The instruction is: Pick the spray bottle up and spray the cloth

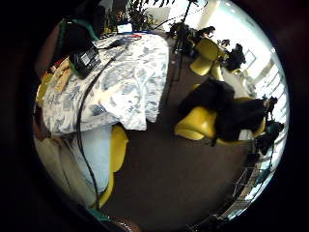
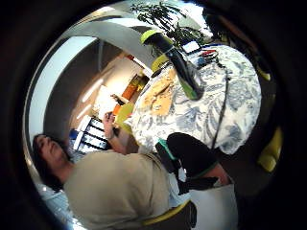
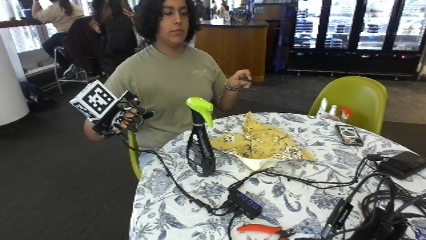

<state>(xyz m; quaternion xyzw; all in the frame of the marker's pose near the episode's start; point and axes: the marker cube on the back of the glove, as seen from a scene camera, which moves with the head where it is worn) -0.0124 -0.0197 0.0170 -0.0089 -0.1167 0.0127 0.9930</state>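
a round table under a blue-and-white floral tablecloth (image 3: 293, 200) stands in a café-like room with green chairs behind. the spray bottle (image 3: 200, 145), dark-bodied with a lime trigger head, stands upright near the table's edge on the person's side, untouched, and just beside it the yellow patterned cloth (image 3: 263, 141) lies crumpled in a heap toward the middle. the gloved right hand (image 3: 123, 120) is raised off to the side of the table, well apart from the bottle, holding nothing; its fingers seem loosely curled, though the glove's gear hides most of them. the pickup looks not yet begun. the likeliest slip: a tall narrow bottle could tip if the hand meets it high on the trigger head, and a black cable (image 3: 166, 175) trailing from the glove past the bottle's base (close enough to snag) could drag it over. the thumb side palm view shows the bottle (image 2: 177, 62) and cloth (image 2: 160, 93) from the hand's side; the little finger side view misses both, showing only table edge and floor.
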